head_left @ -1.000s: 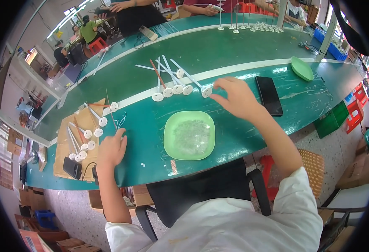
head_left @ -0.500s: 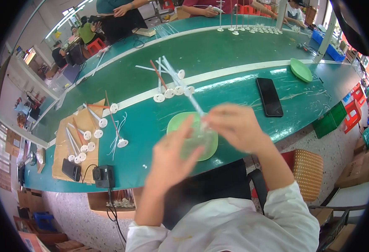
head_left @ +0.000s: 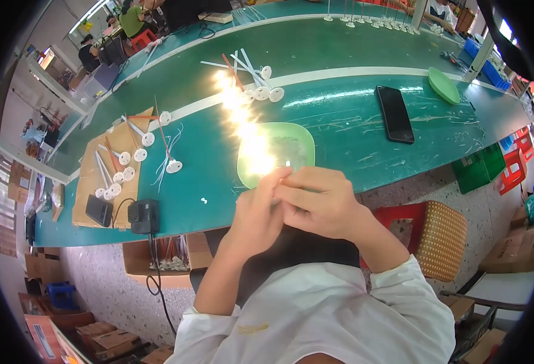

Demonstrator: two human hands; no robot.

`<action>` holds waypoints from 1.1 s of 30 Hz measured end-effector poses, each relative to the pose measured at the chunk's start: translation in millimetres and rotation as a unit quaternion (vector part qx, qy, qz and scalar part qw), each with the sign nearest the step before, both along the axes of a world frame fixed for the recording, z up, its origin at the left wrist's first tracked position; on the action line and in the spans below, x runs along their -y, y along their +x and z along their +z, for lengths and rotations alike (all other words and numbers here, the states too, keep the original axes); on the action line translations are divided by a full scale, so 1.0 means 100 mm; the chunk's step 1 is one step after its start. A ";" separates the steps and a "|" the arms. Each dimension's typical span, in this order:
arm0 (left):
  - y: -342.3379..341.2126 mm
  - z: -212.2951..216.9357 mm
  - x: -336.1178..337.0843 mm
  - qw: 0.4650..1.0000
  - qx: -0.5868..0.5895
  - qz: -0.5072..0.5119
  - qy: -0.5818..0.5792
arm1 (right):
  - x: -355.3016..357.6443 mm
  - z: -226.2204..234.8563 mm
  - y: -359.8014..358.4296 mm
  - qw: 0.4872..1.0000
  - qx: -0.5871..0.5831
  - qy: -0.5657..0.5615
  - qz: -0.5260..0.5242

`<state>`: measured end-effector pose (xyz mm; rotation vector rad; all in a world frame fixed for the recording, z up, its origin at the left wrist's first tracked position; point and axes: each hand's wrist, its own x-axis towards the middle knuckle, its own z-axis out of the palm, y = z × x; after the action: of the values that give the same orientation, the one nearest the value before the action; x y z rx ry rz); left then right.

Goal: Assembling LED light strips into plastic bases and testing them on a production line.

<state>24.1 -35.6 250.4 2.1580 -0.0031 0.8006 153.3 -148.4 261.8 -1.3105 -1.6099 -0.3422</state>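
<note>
Both bare hands meet at the near edge of a light-green, rounded-square plastic bowl (head_left: 310, 145). A thin stick glowing with a row of bright yellow-white lights (head_left: 238, 112) slants from the fingertips across the bowl's left side, far end up and to the left. Left hand (head_left: 256, 213): thumb and fingers pinched on the stick's near end. Right hand (head_left: 320, 203): fingers bent, tips against the left fingertips; cannot tell what it grips, as the fingers hide it.

Bowl sits on a glossy green tabletop (head_left: 209, 170). Beyond it, a cluster of white and red sticks with round white bases (head_left: 261, 93) lies by a pale strip.

To the left, a brown cardboard sheet (head_left: 89, 193) bears more such sticks and a small black device (head_left: 98, 210); just beside it, a boxy black adapter (head_left: 143, 216). To the right, a flat black phone (head_left: 394, 114) and a second light-green bowl (head_left: 443, 86).
</note>
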 end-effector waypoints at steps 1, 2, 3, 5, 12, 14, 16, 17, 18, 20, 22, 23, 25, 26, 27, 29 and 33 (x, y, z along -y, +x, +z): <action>-0.03 0.02 -0.01 1.000 -0.001 0.004 -0.005 | 0.01 0.01 -0.01 1.000 -0.001 -0.001 0.001; -0.04 0.04 -0.03 0.999 0.016 0.016 0.025 | 0.02 0.02 -0.01 0.999 -0.024 -0.008 0.025; -0.08 0.03 -0.05 0.999 0.014 0.018 0.024 | 0.03 0.03 -0.02 0.998 -0.048 -0.015 0.049; -0.14 -0.01 -0.08 0.997 -0.052 -0.036 -0.043 | 0.05 0.03 0.00 0.997 -0.044 -0.029 0.061; -0.23 0.00 -0.15 0.997 -0.030 0.010 0.065 | -0.09 -0.10 -0.12 0.996 -0.032 0.028 0.073; -0.25 -0.02 -0.17 0.998 -0.008 0.051 0.044 | -0.12 -0.05 -0.05 0.997 -0.015 0.031 0.075; -0.33 -0.03 -0.20 0.991 0.052 0.117 0.038 | -0.13 -0.02 -0.04 0.996 -0.001 0.034 0.082; -0.37 -0.05 -0.23 0.991 0.046 0.121 0.033 | -0.12 -0.02 -0.05 0.996 0.016 0.041 0.077; -0.39 -0.08 -0.26 0.989 0.083 0.117 0.023 | -0.12 -0.02 -0.04 0.996 0.036 0.047 0.072; -0.42 -0.13 -0.24 0.983 0.131 0.127 -0.020 | -0.13 -0.02 -0.04 0.995 0.041 0.045 0.074; -0.44 -0.16 -0.25 0.986 0.124 0.111 -0.029 | -0.13 -0.05 -0.08 0.995 0.042 0.041 0.077; -0.44 -0.18 -0.25 0.988 0.123 0.089 -0.032 | -0.14 -0.06 -0.08 0.995 0.038 0.047 0.085; -0.40 -0.17 -0.22 0.983 0.135 0.108 -0.061 | -0.16 -0.09 -0.09 0.994 0.032 0.049 0.094; -0.39 -0.17 -0.21 0.977 0.151 0.125 -0.083 | -0.16 -0.11 -0.10 0.993 0.031 0.055 0.096; -0.38 -0.19 -0.23 0.977 0.148 0.126 -0.085 | -0.17 -0.11 -0.11 0.993 0.031 0.063 0.097; -0.39 -0.21 -0.26 0.979 0.164 0.088 -0.080 | -0.17 -0.12 -0.11 0.993 0.030 0.058 0.097; -0.41 -0.24 -0.28 0.980 0.164 0.088 -0.067 | -0.17 -0.15 -0.12 0.993 0.033 0.060 0.096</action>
<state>-16.8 -7.4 226.7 1.8958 0.0706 1.2173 141.6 -131.3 246.6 -1.0531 -1.7279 -0.3600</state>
